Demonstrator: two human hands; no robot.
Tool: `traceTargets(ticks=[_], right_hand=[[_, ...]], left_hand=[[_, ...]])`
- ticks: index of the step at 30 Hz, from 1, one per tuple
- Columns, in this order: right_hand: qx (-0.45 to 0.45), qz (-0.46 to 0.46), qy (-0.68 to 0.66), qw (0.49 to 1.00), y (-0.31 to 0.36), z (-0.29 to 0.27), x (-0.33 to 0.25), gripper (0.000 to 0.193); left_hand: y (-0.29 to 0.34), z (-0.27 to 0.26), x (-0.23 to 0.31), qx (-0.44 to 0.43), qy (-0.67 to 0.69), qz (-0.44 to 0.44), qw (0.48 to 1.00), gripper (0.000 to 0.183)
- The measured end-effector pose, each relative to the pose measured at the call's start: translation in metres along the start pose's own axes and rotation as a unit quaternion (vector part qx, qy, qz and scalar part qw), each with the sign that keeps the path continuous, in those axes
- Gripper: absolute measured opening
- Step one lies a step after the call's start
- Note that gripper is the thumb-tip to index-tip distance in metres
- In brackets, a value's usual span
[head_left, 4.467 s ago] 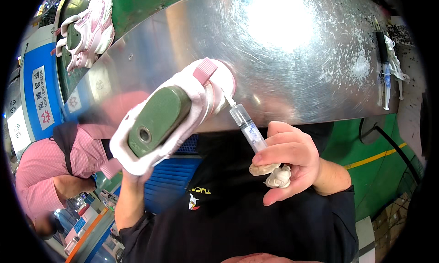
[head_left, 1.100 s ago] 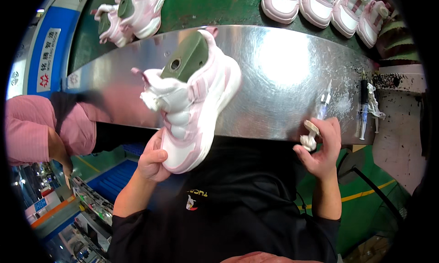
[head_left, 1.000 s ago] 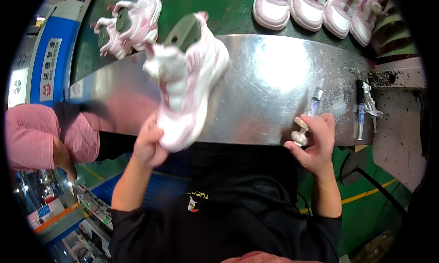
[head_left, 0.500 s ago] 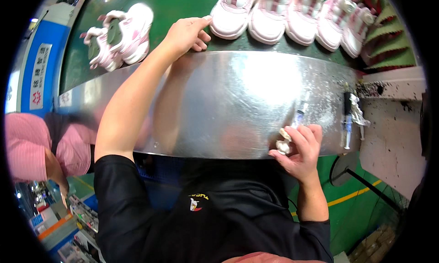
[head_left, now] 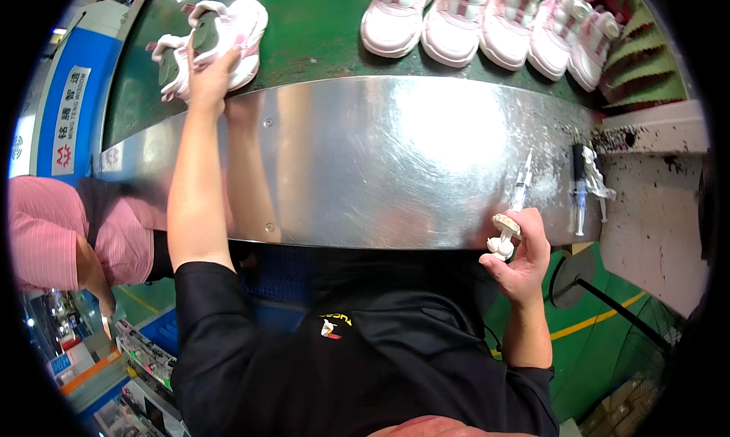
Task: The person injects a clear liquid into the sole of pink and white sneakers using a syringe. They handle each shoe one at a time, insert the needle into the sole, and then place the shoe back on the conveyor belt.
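Observation:
On the green surface at the far left stand two white-and-pink children's shoes. My left hand [head_left: 211,78] reaches to the larger shoe [head_left: 247,38], its thumb and fingers closing around the heel and collar; some fingertips are hidden. Close beside it is the other shoe [head_left: 173,68]. My right hand [head_left: 530,258], over the front right of the metal plate [head_left: 365,171], grips a syringe [head_left: 521,186] with its thin tip pointing away from me. Whitish material cakes the syringe's plunger end [head_left: 503,238] between thumb and fingers.
Several similar shoes [head_left: 450,34] stand in a row at the back right. Nearby are green pads with jagged edges [head_left: 646,49]. A second syringe [head_left: 581,209] lies at the plate's right end, beside a white machine frame [head_left: 646,201]. A person in pink [head_left: 49,232] is at left.
My left hand has moved left from the row of shoes to the larger shoe of the pair. My right hand has tilted the syringe, so more of it shows. The view has shifted slightly.

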State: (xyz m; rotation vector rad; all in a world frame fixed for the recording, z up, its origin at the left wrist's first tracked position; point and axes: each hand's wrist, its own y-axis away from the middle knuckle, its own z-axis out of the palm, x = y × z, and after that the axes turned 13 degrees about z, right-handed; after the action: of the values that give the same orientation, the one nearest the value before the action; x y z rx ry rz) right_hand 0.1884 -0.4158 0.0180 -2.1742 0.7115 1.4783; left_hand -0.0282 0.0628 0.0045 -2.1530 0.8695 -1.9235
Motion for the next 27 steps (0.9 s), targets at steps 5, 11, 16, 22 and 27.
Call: traceTargets(ticks=[5,11,16,22,27], right_hand=[[0.005,0.003,-0.025,1.000,0.025,-0.015,0.014,0.059],[-0.002,0.101,-0.079,0.992,0.046,-0.027,0.016,0.062],[0.026,0.154,-0.151,0.976,0.046,-0.036,0.015,0.068],[0.011,0.169,-0.153,0.974,0.047,-0.044,0.013,0.070],[-0.005,0.149,-0.157,0.976,0.056,-0.041,-0.011,0.076]], left_hand=[[0.022,-0.016,0.047,-0.030,0.076,-0.102,0.991,0.048],[0.162,-0.013,0.131,-0.127,-0.075,0.027,0.989,0.071],[0.198,-0.004,0.147,-0.118,0.096,-0.039,0.988,0.097],[0.090,-0.007,0.058,-0.202,0.002,-0.057,0.978,0.044],[0.063,0.036,0.057,-0.256,0.018,-0.097,0.962,0.034]])
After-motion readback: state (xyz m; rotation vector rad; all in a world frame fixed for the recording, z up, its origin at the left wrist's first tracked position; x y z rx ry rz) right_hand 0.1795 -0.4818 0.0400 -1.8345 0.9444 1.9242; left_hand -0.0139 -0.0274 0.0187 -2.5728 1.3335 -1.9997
